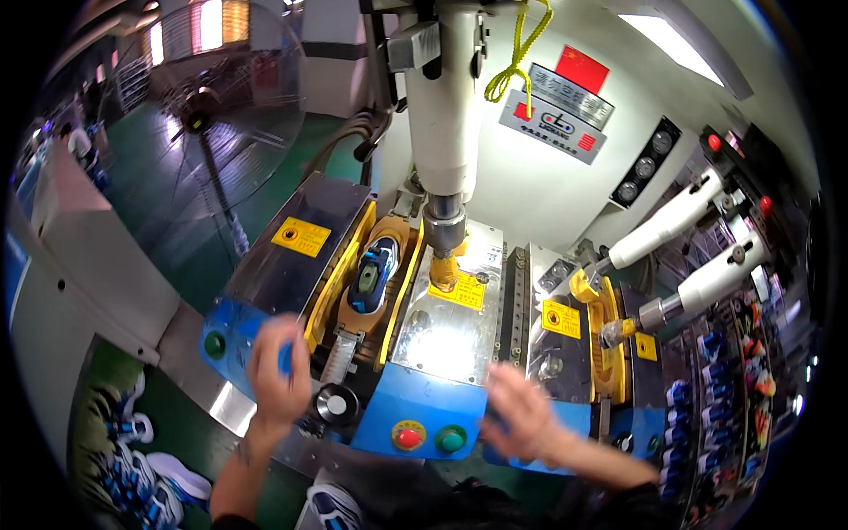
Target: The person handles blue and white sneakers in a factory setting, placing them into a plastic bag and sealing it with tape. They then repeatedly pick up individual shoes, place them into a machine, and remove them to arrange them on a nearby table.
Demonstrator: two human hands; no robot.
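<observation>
Both grips (278, 367) (521, 411) on blue press panels (415, 406)

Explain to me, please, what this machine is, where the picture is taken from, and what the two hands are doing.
The picture comes from a camera on the person's head, looking down. In front stands a shoe press: a white column above metal plates. A blue and white shoe sits between yellow clamps. The left hand rests on the left blue control block, by a green button. The right hand lies on the blue panel beside red and green buttons. Neither hand holds anything. More shoes lie lower left.
</observation>
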